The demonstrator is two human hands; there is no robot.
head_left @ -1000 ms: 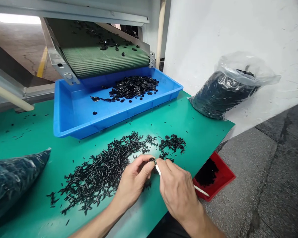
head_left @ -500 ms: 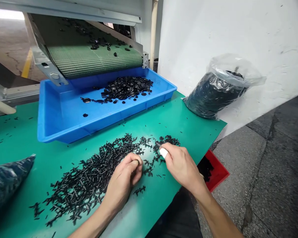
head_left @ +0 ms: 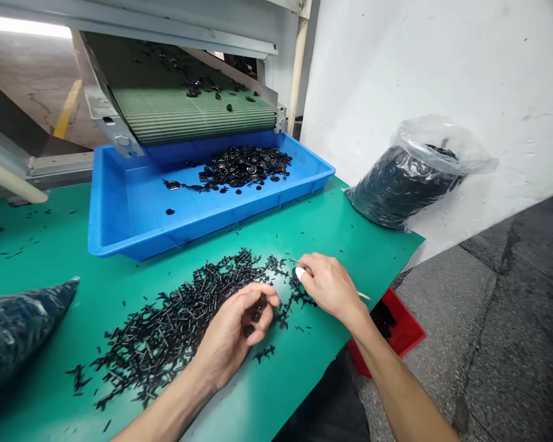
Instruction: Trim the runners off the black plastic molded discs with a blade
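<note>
My left hand (head_left: 239,322) is cupped palm-up with curled fingers, and a few small dark pieces (head_left: 249,330) show inside it. Their exact shape is partly covered by the fingers. My right hand (head_left: 329,283) is closed around a thin tool. Its narrow tip (head_left: 297,262) points left and its pale back end (head_left: 364,296) sticks out behind the hand; I cannot make out its kind. White wrapping (head_left: 299,274) covers a fingertip. A pile of small black branched plastic pieces (head_left: 184,319) lies beside my left hand, and a smaller heap (head_left: 299,294) lies under my right.
Behind stands a blue tray (head_left: 212,222) of black discs below a green conveyor belt (head_left: 203,113). A filled clear bag (head_left: 396,184) leans against the wall at right. Another filled bag (head_left: 23,331) is at left. Beside the green table (head_left: 258,405) sits a red bin (head_left: 408,325).
The fingers of my left hand have loosened, showing the dark pieces in the palm. My right hand has turned slightly, so the tool's back end now shows. The whole view has shifted a little.
</note>
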